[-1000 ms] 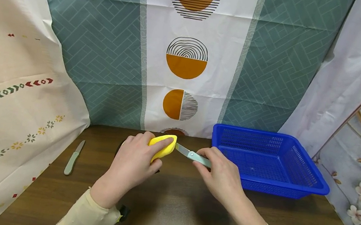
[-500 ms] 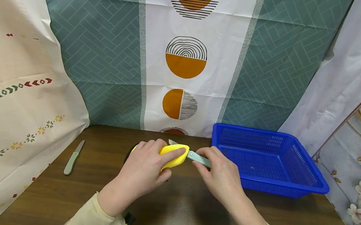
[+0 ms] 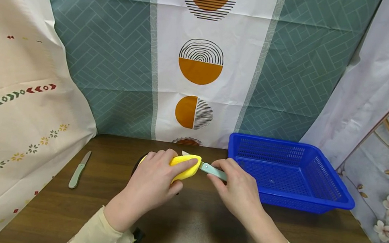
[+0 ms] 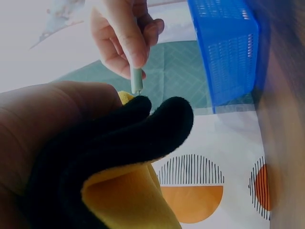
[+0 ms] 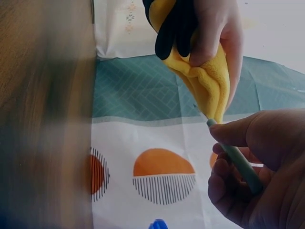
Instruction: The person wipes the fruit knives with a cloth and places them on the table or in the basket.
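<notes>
My left hand (image 3: 153,173) grips a folded yellow cloth (image 3: 186,169) with black edging, which shows as thick dark folds (image 4: 167,126) in the left wrist view. The cloth wraps around the blade of a small knife, close to its handle. Only the blade tip (image 3: 185,153) peeks out behind the cloth; most of the blade is hidden. In my right hand (image 3: 241,186) is the knife's pale green handle (image 3: 214,171), pinched between thumb and fingers. The right wrist view shows the cloth (image 5: 209,83) tapering down to the handle (image 5: 240,167).
A second knife (image 3: 79,170) with a pale green handle lies on the brown table (image 3: 180,233) at the left. To the right stands a blue perforated plastic basket (image 3: 287,197). Patterned fabric (image 3: 116,47) hangs behind the table and along both sides.
My left hand has slid the cloth rightward along the blade toward the handle, covering the blade that was bare one second ago, then shifted slightly back left. The right hand stays in place.
</notes>
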{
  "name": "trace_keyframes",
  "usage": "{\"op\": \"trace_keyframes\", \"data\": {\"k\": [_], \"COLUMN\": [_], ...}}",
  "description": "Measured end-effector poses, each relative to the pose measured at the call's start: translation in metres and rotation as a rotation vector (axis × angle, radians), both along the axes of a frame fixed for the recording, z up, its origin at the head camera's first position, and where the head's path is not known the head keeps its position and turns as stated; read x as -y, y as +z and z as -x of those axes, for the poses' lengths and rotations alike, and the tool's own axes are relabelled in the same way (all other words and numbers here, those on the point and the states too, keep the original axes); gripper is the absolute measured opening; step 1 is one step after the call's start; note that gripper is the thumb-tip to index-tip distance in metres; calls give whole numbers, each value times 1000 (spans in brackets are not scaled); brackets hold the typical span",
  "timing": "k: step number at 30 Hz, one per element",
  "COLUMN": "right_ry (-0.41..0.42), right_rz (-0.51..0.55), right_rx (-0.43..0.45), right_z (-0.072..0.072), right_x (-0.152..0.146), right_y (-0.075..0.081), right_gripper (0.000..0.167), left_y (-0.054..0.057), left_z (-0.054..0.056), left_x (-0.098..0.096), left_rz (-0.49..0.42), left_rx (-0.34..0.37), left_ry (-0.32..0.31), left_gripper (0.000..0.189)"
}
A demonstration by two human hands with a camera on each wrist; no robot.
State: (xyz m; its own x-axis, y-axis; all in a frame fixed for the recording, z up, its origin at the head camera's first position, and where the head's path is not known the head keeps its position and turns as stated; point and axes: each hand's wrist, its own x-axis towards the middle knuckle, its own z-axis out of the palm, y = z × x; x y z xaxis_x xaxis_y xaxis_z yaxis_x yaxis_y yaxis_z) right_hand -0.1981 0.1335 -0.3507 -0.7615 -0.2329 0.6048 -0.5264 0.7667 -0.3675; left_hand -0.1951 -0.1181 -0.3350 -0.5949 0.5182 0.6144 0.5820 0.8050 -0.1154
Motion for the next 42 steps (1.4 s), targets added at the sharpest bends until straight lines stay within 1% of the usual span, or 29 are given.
{"op": "trace_keyframes", "data": {"k": [11,23,37,42], "right_ry": [4,7,-1,-6], "right_rz": [0,-1,-2,-3], "right_rx": [-27,-26,-30,-21], "right_z": [0,0,0,-2], "right_x": [1,1,0,-1], "right_y": [1,2,2,0], "right_gripper": [21,21,21,22], "left_y": [3,7,8,7], "left_z": [4,9,12,12], "left_x": [9,17,25,29], "left_rz": [-10,-20,-33,-44], "left_rx": [22,58,60,89], "left_ry": [36,82,104,121], "left_gripper": [59,60,61,61]}}
